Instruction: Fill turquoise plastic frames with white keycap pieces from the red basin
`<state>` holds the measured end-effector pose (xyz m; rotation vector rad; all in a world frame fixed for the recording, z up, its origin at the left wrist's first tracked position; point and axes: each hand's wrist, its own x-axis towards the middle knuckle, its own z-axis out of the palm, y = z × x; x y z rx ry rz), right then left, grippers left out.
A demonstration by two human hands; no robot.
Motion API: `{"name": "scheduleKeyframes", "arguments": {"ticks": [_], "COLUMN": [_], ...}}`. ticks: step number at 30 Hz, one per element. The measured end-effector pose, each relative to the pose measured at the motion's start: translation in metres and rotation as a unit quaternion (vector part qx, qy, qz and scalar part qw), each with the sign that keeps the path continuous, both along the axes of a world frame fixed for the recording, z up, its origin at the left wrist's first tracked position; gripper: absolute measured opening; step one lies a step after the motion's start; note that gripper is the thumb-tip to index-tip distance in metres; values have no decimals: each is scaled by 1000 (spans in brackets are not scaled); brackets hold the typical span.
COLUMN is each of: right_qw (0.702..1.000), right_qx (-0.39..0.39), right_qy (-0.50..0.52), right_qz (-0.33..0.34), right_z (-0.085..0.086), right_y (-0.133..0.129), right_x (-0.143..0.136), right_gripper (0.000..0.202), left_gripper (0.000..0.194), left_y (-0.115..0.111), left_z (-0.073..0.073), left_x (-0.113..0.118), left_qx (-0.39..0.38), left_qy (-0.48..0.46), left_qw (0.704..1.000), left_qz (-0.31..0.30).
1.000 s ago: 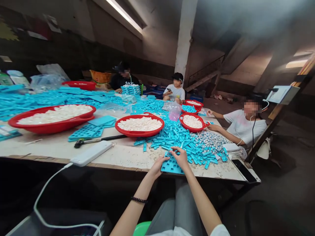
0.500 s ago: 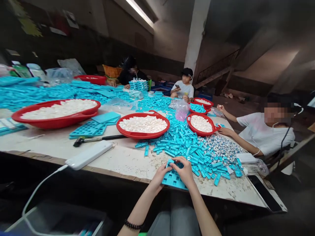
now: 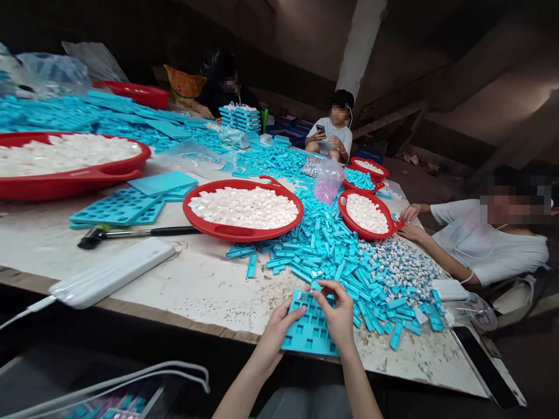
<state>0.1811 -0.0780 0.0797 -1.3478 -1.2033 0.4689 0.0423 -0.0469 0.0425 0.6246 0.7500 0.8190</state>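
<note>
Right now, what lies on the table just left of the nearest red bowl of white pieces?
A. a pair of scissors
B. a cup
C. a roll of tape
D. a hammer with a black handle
D: a hammer with a black handle lies flat on the table, its handle end reaching the red bowl.

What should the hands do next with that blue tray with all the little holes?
Probably press a blue piece into an open pocket. The left hand steadies the blue tray at the table edge, the right hand pinches at its top, and loose blue pieces lie just beyond.
</note>
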Motion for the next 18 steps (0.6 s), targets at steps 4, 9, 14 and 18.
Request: {"name": "scheduleKeyframes", "arguments": {"ticks": [4, 9, 14, 18], "right_qw": [999, 998, 997, 998], "right_qx": [-14, -13, -23, -26], "right_qy": [-32, -55, -52, -36], "right_qz": [9, 41, 52, 48], "right_z": [5, 6, 1, -1], "right_y": [-3, -3, -3, -3], "right_x": [-5, -10, -4, -2], "right_gripper": [17, 11, 13, 12], "left_gripper": [59, 56, 62, 62], "left_y": [-3, -3, -2, -2], "left_z": [6, 12, 14, 16], "left_x": [-2, -3, -2, -2], "left_qx": [-4, 9, -7, -13], "left_qy": [-16, -19, -6, -2], "left_qw": [999, 1000, 999, 999], "left_qz": [-31, -19, -32, -36]}}
